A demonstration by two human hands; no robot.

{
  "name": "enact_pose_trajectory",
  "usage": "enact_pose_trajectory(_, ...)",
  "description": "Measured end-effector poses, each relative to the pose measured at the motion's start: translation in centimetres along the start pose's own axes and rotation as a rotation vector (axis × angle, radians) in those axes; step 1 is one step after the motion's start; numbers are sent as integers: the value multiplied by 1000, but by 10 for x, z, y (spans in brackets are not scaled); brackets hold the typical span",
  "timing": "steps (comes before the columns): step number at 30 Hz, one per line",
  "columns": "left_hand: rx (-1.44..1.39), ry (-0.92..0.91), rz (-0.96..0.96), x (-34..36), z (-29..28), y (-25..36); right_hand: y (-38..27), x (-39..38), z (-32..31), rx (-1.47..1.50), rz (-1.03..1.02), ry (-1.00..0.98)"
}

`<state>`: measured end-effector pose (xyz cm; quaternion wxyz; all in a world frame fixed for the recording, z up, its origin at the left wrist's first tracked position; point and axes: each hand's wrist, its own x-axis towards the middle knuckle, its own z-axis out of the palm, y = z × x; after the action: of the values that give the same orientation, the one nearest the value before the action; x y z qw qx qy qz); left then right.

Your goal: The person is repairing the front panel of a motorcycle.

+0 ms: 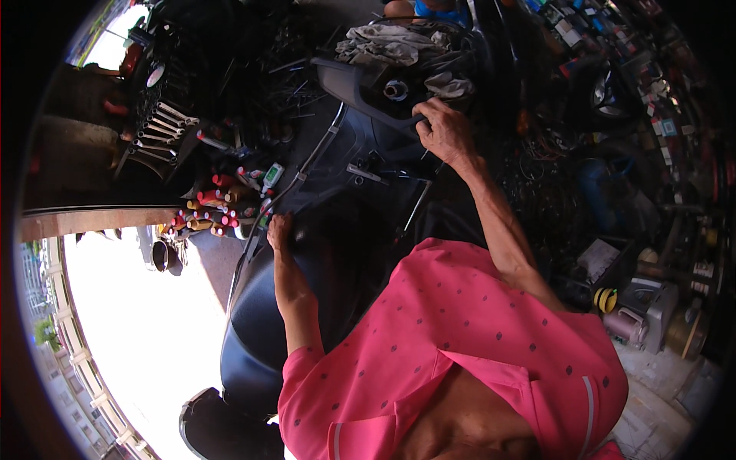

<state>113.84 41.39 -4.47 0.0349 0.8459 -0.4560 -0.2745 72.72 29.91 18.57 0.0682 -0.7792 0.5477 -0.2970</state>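
Note:
My right hand (445, 130) is curled over the edge of a dark plastic scooter panel (345, 83). Grey rags (399, 44) are heaped behind that edge, near a round metal-rimmed opening (395, 90). Lower down on the left, my left hand (280, 231) has its fingers closed at the side of the black scooter seat (264, 307), next to a metal rail (313, 162). What those fingers hold, if anything, is hidden. Between my arms, a T-shaped metal tool (368, 175) lies on the scooter's dark body, and a thin metal rod (416, 205) slants nearby.
Several wrenches (162, 130) hang in a row at the left. Below them stand clustered bottles (211, 207) with red caps, beside a green-and-white bottle (272, 176). Another person in blue (445, 11) is at the far edge. Shelves of small boxes (667, 126) line the right.

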Motion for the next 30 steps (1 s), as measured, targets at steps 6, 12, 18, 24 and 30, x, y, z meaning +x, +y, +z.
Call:
enact_pose_trajectory(6, 37, -98, -7, 5, -3, 19, 4, -2, -5, -13, 30, -16)
enact_pose_trajectory(12, 36, -16, -18, 7, 3, 10, 2, -2, -5, 21, 36, -29)
enact_pose_trajectory(18, 68, -78, -4, 7, 1, 14, 4, -3, -5, 7, 11, -3)
enact_pose_trajectory(24, 25, -71, -15, 7, -1, 8, 0, -3, -7, 44, 20, -9)
enact_pose_trajectory(30, 72, -59, -1, 8, 0, -7, -5, 0, -4, 44, 15, -31)
